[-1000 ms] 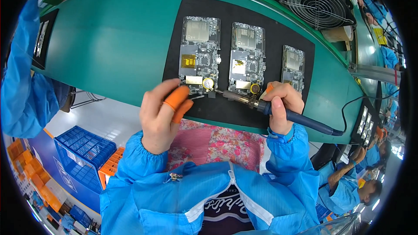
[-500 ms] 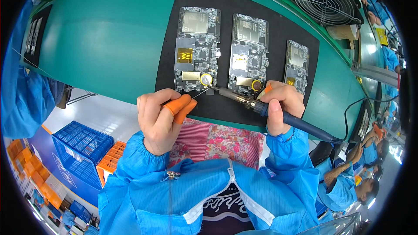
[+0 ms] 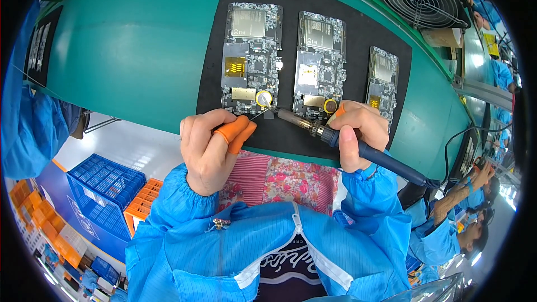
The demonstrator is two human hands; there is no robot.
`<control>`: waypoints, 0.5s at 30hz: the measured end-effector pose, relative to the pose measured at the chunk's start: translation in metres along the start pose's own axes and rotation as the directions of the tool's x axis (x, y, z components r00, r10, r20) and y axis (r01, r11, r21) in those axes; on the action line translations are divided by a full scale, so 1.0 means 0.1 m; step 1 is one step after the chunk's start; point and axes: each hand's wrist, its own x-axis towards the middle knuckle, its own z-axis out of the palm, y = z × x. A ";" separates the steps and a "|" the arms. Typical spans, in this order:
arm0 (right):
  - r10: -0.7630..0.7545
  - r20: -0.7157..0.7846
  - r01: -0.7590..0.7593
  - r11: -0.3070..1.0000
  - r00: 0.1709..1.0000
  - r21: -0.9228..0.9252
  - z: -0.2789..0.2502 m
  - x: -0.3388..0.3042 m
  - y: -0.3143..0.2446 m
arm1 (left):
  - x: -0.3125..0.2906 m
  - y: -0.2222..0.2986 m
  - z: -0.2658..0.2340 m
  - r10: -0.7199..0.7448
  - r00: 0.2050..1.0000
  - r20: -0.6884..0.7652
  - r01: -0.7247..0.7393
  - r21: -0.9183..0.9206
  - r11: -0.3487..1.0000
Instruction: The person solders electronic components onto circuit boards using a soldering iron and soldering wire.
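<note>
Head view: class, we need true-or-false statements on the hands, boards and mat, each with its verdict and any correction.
1. The right hand holds the iron. True.
2. The left hand is empty. False: the left hand pinches a thin wire.
3. Three boards lie on the mat. True.
4. The mat is white. False: it is black.
5. The iron's tip is near the leftmost board's round cell. True.
</note>
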 end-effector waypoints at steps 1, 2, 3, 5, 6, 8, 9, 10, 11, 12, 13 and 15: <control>0.002 0.000 -0.002 1.000 1.000 0.000 0.00 0.00 0.00 | 0.00 0.00 0.00 -0.001 1.000 -0.003 0.001 -0.005 1.000; 0.009 -0.004 -0.009 1.000 1.000 0.017 0.00 -0.01 0.00 | -0.01 0.00 0.01 -0.001 1.000 -0.001 0.001 -0.006 1.000; 0.016 -0.008 -0.016 0.999 1.000 0.035 0.01 -0.01 0.00 | -0.01 -0.02 0.02 0.002 1.000 0.002 -0.002 -0.016 1.000; 0.001 -0.009 -0.001 1.000 1.000 0.018 0.00 0.00 0.02 | -0.01 -0.02 0.03 0.006 1.000 0.009 -0.005 -0.026 1.000; -0.017 -0.009 0.017 1.000 1.000 0.001 0.01 0.01 0.02 | 0.00 -0.02 0.03 0.014 1.000 0.015 -0.014 -0.029 0.999; 0.007 -0.005 -0.007 1.000 1.000 0.012 0.00 0.00 0.00 | 0.02 0.00 0.05 0.023 0.999 0.023 -0.023 -0.032 0.999; 0.028 0.001 -0.028 0.999 1.000 0.023 0.00 0.00 0.00 | 0.02 0.00 0.06 0.032 0.999 0.024 -0.031 -0.033 0.999; 0.030 0.000 -0.030 0.999 1.000 0.024 0.00 0.00 0.00 | 0.03 0.00 0.07 0.040 0.999 0.025 -0.040 -0.034 0.999; 0.031 0.001 -0.031 0.999 1.000 0.028 0.00 0.01 0.00 | 0.03 0.00 0.08 0.040 0.999 0.027 -0.039 -0.034 0.999; 0.034 0.003 -0.034 0.999 0.999 0.031 0.00 0.00 0.00 | 0.04 0.00 0.10 0.060 0.998 0.020 -0.060 -0.023 0.998; 0.036 0.003 -0.036 0.999 0.999 0.031 0.00 0.00 0.01 | 0.04 0.00 0.11 0.080 0.997 0.013 -0.080 -0.012 0.997; 0.031 0.003 -0.031 0.999 1.000 0.026 0.00 0.00 0.01 | 0.05 -0.01 0.12 0.100 0.995 0.019 -0.100 -0.002 0.995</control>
